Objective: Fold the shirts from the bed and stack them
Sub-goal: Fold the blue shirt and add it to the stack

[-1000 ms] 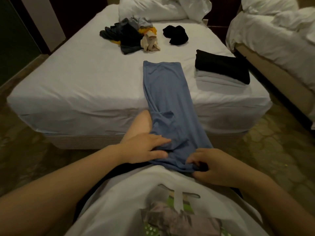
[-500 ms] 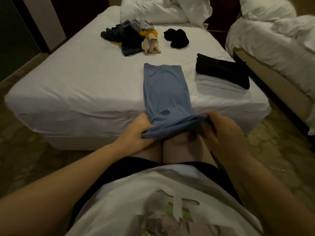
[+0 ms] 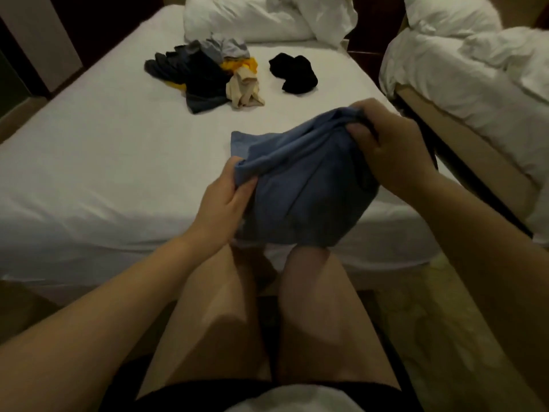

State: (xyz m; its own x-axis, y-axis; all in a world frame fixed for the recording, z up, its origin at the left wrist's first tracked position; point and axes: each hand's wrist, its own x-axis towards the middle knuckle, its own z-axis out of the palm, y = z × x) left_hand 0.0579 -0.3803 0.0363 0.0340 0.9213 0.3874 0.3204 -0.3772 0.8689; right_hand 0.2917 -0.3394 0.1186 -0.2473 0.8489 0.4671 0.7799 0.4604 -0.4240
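Both your hands pinch the blue shirt (image 3: 306, 185): your left hand (image 3: 225, 200) has fingers and thumb curled over one near corner, and your right hand (image 3: 389, 156) bunches the other corner, held a little higher. You have that end lifted over the near edge of the bed (image 3: 104, 150), above your knees, while the far end lies flat on the sheet toward the middle. It looks like a light, limp knit that sags between your grips and will slide on itself. Take it at the two corners with the cloth taut between them, and lay the fold down rather than drop it. Near the far edge lie unfolded clothes (image 3: 205, 78) and a black garment (image 3: 294, 74), by the pillows (image 3: 246, 22).
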